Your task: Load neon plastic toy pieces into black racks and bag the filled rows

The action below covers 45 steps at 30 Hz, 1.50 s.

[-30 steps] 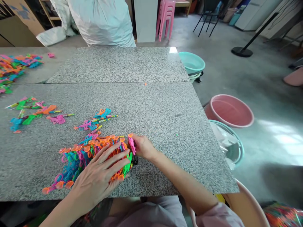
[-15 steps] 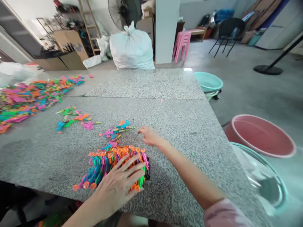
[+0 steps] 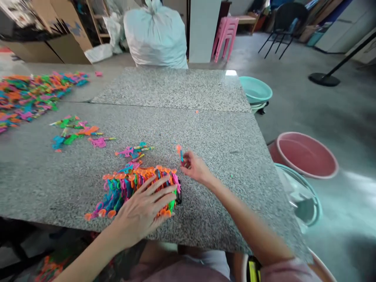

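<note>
My left hand (image 3: 147, 205) lies flat, fingers stretched, over a tight row of small plastic toys (image 3: 119, 194) with orange round ends. The toys look like dart guns in blue, pink, green and orange. A black object (image 3: 179, 194) shows partly at the row's right end; its kind is unclear. To the right and above the row, my right hand (image 3: 195, 166) pinches a small blue and orange plastic toy (image 3: 180, 152), raised off the table and partly covered by the fingers. Several loose toys (image 3: 129, 151) lie between the row and another small group (image 3: 79, 131).
A large heap of the same toys (image 3: 26, 98) spreads over the left of the speckled stone table (image 3: 217, 133). A stuffed white sack (image 3: 155, 35) stands beyond the far edge. Along the right side are a turquoise basin (image 3: 255, 90), a pink tub (image 3: 305, 154) and a clear-lined container (image 3: 302, 199).
My right hand has taken a blue and orange toy from the loose ones and drawn it slightly right. My left hand stays on the row. The view has tipped downward.
</note>
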Available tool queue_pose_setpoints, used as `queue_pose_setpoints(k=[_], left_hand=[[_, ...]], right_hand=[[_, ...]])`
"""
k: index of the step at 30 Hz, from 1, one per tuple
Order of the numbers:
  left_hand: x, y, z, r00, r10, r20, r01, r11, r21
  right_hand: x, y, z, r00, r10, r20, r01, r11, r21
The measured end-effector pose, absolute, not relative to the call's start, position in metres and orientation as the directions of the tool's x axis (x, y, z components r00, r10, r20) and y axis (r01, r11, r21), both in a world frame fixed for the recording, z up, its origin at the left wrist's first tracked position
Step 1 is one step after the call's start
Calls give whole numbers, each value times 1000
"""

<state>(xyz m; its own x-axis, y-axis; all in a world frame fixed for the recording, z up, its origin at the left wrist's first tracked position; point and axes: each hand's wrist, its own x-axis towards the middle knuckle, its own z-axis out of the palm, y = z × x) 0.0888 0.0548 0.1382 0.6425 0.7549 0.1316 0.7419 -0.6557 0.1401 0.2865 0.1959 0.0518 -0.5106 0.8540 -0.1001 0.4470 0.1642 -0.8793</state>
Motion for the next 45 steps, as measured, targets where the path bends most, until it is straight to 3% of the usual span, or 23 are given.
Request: queue_pose_setpoints(k=[4,7,14,18,22,26,30,33,35,38,41,45], left_hand=[[88,56,135,639,754,150,739,-657,149],[89,56,134,635,757,154,746,-652,134],[88,57,133,633,757,166,747,-653,129],[87,58,132,642,751,156,743,-659,116],[87,58,135,629,764,144,751,-645,144],[96,60,144,579,808,105,788,-588,184],[108,57,144,566,818,103,817,-573,67],[110,49,140,590,794,145,800,-599,28],[109,42,138,603,784,148,788,-614,44],[108,37,139,587,797,144,799,-599,57],[109,36,141,569,813,124,815,-578,47],[112,37,143,553,830,75,831,-556,34]], right_hand=[[332,123,42,-497,851,-172,120,-129,-984],[337,87,42,-450,879,-161,46,-158,-986],[300,63,42,-306,947,-96,400,37,-916],[286,64,44,-316,947,-54,713,199,-673],[278,69,63,-381,913,-144,829,269,-491],[267,67,74,-442,876,-194,835,322,-446],[274,62,71,-517,840,-167,778,379,-502],[294,84,74,-649,740,-175,683,465,-564],[297,119,81,-636,754,-163,702,478,-528],[262,183,91,-546,837,-33,775,490,-400],[189,234,94,-702,712,15,661,659,-359],[106,261,90,-865,501,-37,490,825,-283]])
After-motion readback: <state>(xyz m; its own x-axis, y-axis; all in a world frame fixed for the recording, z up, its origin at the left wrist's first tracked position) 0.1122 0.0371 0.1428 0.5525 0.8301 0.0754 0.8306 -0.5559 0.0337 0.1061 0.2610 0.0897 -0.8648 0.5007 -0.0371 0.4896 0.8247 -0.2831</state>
